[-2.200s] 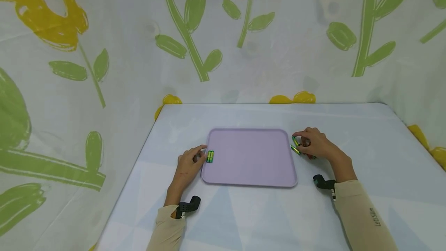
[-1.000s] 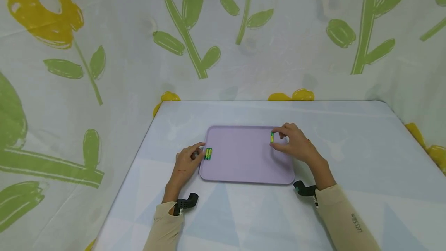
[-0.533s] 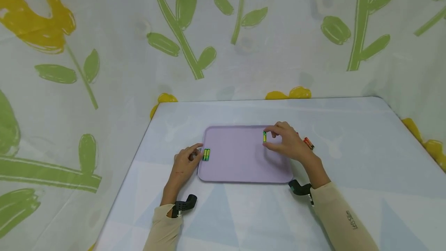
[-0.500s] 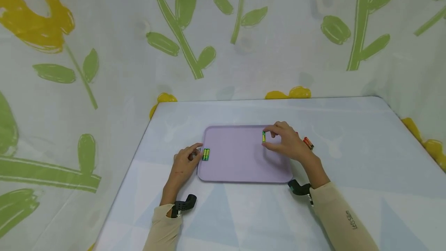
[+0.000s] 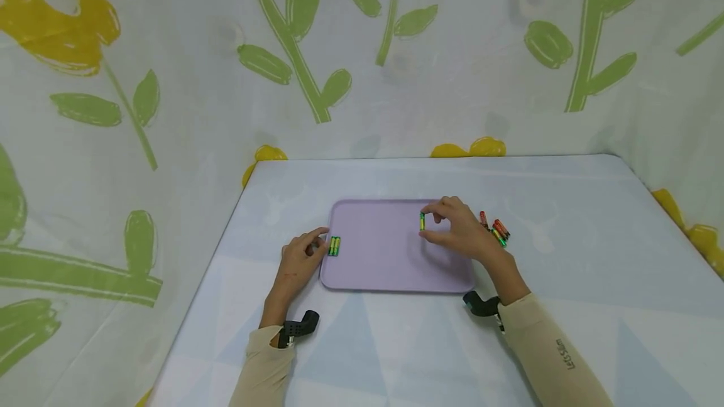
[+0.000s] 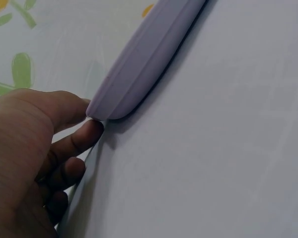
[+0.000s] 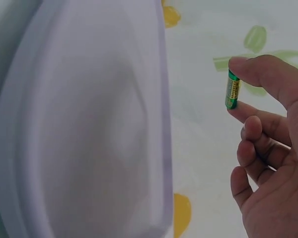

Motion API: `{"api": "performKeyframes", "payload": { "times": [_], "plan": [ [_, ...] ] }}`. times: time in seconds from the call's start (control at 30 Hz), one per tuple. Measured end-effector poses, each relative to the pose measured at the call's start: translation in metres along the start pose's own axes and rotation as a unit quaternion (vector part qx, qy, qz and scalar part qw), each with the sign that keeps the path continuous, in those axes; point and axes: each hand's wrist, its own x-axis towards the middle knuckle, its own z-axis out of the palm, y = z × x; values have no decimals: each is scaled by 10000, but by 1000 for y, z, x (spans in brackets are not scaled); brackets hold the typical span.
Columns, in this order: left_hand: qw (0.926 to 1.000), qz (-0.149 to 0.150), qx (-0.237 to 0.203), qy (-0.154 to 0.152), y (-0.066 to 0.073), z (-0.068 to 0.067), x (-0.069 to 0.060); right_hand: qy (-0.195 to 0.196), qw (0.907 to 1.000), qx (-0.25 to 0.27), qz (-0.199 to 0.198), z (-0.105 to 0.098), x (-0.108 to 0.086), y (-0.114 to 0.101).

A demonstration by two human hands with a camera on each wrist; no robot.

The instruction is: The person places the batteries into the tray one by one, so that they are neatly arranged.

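Note:
A green and yellow battery [image 5: 422, 222] is pinched end to end between thumb and index finger of the right hand [image 5: 460, 231], above the right part of a light purple tray [image 5: 384, 289]. In the right wrist view that battery [image 7: 232, 90] hangs between thumb and fingertip of the right hand [image 7: 273, 134]. Two green batteries [image 5: 334, 246] lie side by side in the tray at its left edge. The left hand [image 5: 296, 265] holds the tray's left rim; in the left wrist view, thumb and finger of the left hand [image 6: 35, 148] touch the rim [image 6: 134, 64].
Right of the tray, partly behind the right hand, several loose batteries lie on the table: red ones [image 5: 501, 228] and a green one [image 5: 498, 237]. A flower-patterned cloth [image 5: 430, 93] stands behind the table [image 5: 362, 344]. Each wrist bears a black camera.
The right hand has come left from the loose batteries to above the tray, with a green battery pinched in it. The left hand stays at the left rim.

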Motion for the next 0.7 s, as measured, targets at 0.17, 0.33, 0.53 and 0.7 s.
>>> {"api": "performKeyframes", "payload": {
  "times": [0.17, 0.33, 0.53, 0.7],
  "plan": [
    [9999, -94, 24, -28, 1, 2, -1, 13, 9998, 118, -134, 10, 1, -8],
    [9999, -110, -21, -40, 1, 2, -3, -83, 9998, 117, -145, 23, 3, -16],
    [10000, -73, 4, 16, -1, 1, -2, -85, 9996, 131, -226, 35, 8, -27],
    [10000, -25, -88, -9, 3, -1, -1, -117, 9994, 77, -318, 45, 12, -34]
  ]
}}
